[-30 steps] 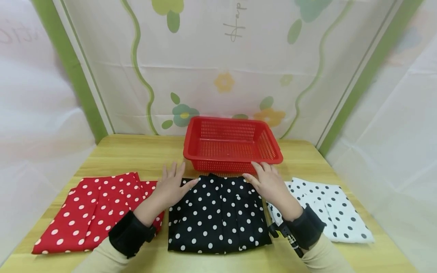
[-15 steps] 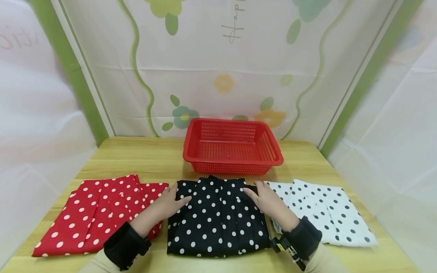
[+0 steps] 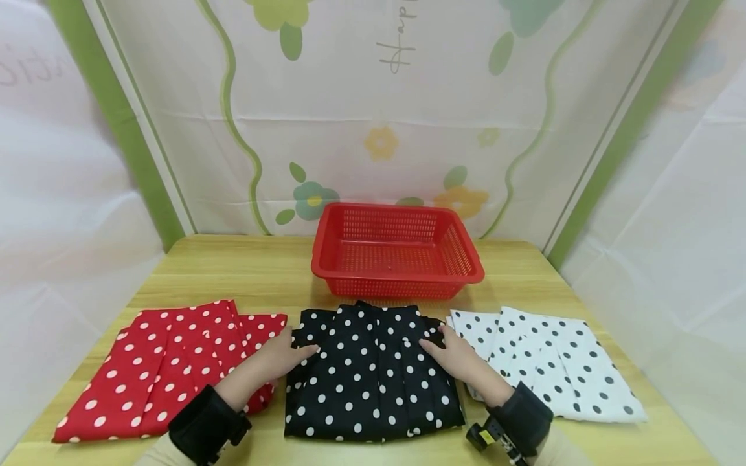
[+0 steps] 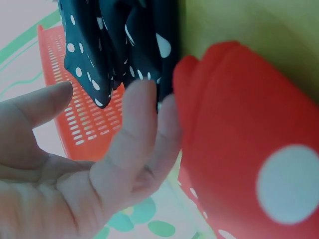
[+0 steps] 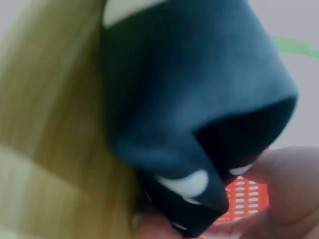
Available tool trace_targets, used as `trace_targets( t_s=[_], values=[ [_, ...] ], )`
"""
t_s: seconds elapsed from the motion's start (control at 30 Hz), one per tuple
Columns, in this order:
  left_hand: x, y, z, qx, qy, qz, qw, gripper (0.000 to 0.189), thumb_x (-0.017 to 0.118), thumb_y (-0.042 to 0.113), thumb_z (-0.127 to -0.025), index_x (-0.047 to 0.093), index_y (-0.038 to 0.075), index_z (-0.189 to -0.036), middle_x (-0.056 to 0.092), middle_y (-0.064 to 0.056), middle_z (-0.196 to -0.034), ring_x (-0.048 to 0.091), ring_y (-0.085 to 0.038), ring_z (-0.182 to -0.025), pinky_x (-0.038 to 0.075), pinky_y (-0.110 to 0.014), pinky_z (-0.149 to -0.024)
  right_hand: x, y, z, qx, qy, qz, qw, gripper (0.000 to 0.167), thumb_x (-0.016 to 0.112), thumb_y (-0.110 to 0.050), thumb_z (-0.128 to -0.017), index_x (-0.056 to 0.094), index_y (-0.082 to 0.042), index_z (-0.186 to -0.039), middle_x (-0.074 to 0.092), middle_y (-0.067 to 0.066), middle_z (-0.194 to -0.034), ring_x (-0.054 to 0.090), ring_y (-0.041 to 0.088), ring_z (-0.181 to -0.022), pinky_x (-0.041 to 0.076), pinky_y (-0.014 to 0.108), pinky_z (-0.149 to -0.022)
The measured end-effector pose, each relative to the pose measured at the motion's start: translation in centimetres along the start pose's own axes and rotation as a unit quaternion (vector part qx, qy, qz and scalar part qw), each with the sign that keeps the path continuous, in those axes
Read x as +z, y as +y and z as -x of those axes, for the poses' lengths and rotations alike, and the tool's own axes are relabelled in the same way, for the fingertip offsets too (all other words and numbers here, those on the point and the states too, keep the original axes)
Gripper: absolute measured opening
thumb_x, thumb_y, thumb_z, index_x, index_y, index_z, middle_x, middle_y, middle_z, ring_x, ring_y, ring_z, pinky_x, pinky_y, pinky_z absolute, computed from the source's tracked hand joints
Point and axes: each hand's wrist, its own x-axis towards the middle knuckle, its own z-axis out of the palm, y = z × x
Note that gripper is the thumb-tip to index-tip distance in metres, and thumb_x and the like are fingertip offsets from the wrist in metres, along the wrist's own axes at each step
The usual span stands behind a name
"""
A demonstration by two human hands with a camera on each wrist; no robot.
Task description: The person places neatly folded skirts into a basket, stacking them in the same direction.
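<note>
A folded black cloth with white dots (image 3: 373,382) lies in the middle of the table. At its left edge is my left hand (image 3: 280,356); in the left wrist view the thumb stands apart from the bent fingers (image 4: 139,114), whose tips meet the cloth's edge. My right hand (image 3: 457,356) holds the right edge, thumb on top; in the right wrist view a fold of the black cloth (image 5: 179,134) lies between thumb and blurred fingertips. A folded red cloth with white dots (image 3: 157,369) lies left, a white one with black dots (image 3: 553,362) right.
Behind the black cloth stands a red plastic basket (image 3: 396,288) with perforated walls. The wooden table (image 3: 245,265) reaches back to a flower-print curtain (image 3: 338,84), and white sheeting hangs on both sides.
Both hands have come down and toward the body, from above the black cloth's far corners to its left and right edges. The cloths and basket stay in place.
</note>
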Motion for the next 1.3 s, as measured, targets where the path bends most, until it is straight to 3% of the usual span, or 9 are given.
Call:
trace_targets(
  t_s=[0.23,0.43,0.6,0.73,0.87,1.03,1.1,1.3],
  values=[
    [0.3,-0.2,0.0,0.020,-0.008,0.012,0.9997,0.066,0.072,0.015,-0.087,0.034,-0.014,-0.132,0.057,-0.018,-0.093,0.057,-0.025,-0.070,0.053,-0.034,-0.061,-0.3,0.5,-0.1,0.028,-0.014,-0.079,0.9964,0.072,0.064,-0.026,-0.093,0.029,0.014,-0.142,0.045,0.036,-0.133,0.049,0.047,-0.120,0.042,0.056,-0.097],
    [0.6,-0.6,-0.4,0.011,-0.023,-0.002,0.9997,0.085,0.071,0.010,-0.087,0.015,-0.023,-0.141,0.054,-0.027,-0.106,0.055,-0.025,-0.064,0.051,-0.034,-0.061,-0.3,0.4,0.0,0.046,-0.010,-0.171,0.9842,0.074,0.068,-0.011,-0.089,0.025,0.013,-0.144,0.050,0.037,-0.128,0.058,0.041,-0.111,0.046,0.053,-0.095],
    [0.9,-1.0,-0.5,0.028,-0.010,0.019,0.9994,0.088,0.073,0.002,-0.084,0.012,-0.020,-0.143,0.053,-0.027,-0.113,0.057,-0.027,-0.078,0.054,-0.035,-0.062,-0.2,0.2,0.1,0.048,0.000,-0.185,0.9815,0.070,0.069,-0.003,-0.088,0.030,0.008,-0.144,0.059,0.031,-0.116,0.065,0.033,-0.098,0.051,0.048,-0.088],
    [0.6,-0.9,-0.1,0.051,0.002,0.033,0.9982,0.092,0.075,0.000,-0.082,0.011,-0.018,-0.145,0.054,-0.025,-0.118,0.056,-0.029,-0.096,0.055,-0.038,-0.073,-0.4,-0.1,0.3,0.035,0.017,-0.189,0.9813,0.066,0.069,0.002,-0.086,0.035,0.005,-0.143,0.066,0.022,-0.105,0.067,0.029,-0.091,0.053,0.044,-0.084],
    [0.2,-0.2,0.5,0.066,0.013,0.026,0.9974,0.093,0.076,0.001,-0.081,0.011,-0.018,-0.145,0.059,-0.021,-0.105,0.058,-0.027,-0.095,0.053,-0.038,-0.077,-0.8,-0.5,0.8,0.013,0.028,-0.193,0.9808,0.066,0.068,0.007,-0.085,0.037,0.003,-0.143,0.068,0.017,-0.100,0.067,0.026,-0.088,0.054,0.041,-0.080],
    [-0.4,0.5,1.3,0.084,0.018,0.030,0.9959,0.087,0.077,0.000,-0.080,0.019,-0.016,-0.144,0.063,-0.016,-0.105,0.060,-0.026,-0.099,0.053,-0.042,-0.083,-1.7,-1.1,1.4,-0.016,0.019,-0.201,0.9792,0.065,0.066,0.009,-0.085,0.036,0.005,-0.142,0.068,0.023,-0.103,0.068,0.030,-0.090,0.055,0.042,-0.080],
    [-0.6,0.6,1.5,0.089,0.014,0.036,0.9953,0.084,0.077,0.000,-0.079,0.024,-0.014,-0.143,0.065,-0.013,-0.101,0.063,-0.023,-0.092,0.054,-0.041,-0.081,-2.2,-1.3,1.6,-0.017,0.011,-0.201,0.9794,0.065,0.066,0.009,-0.085,0.035,0.006,-0.142,0.068,0.024,-0.104,0.068,0.030,-0.091,0.055,0.043,-0.081],
    [-1.5,1.0,2.1,0.089,0.007,0.067,0.9938,0.068,0.075,0.001,-0.082,0.035,-0.009,-0.136,0.065,-0.007,-0.081,0.060,-0.020,-0.058,0.053,-0.034,-0.057,-3.2,-1.8,2.0,-0.010,0.008,-0.192,0.9813,0.067,0.067,0.005,-0.086,0.032,0.009,-0.143,0.069,0.022,-0.103,0.068,0.028,-0.091,0.054,0.043,-0.083]
  ],
)
